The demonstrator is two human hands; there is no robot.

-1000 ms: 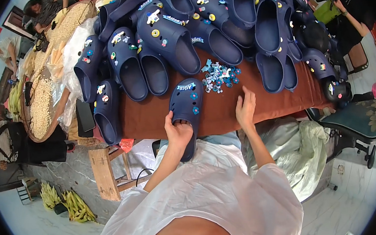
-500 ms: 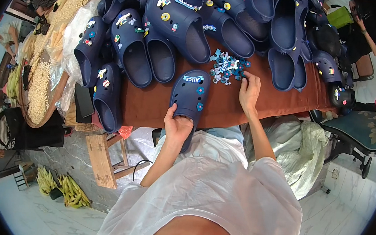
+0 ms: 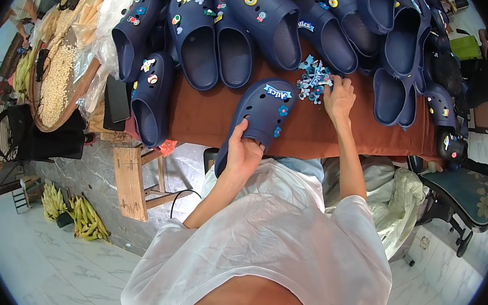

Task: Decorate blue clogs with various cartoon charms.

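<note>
Left hand [image 3: 243, 152] grips a clog [image 3: 259, 116] bearing few charms; right hand [image 3: 339, 97], fingers loosely open, rests on the charm pile [image 3: 313, 83]; most holes look unfilled.

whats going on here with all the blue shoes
A person in a white shirt sits at a brown-covered table crowded with navy clogs. Their left hand holds one clog at its heel end, near the table's front edge; it already carries a few small charms. Their right hand rests on a pile of loose charms just beyond it, fingers in the pile. Many other clogs behind are decorated too. A tray of pale grain sits off to the left.
</note>
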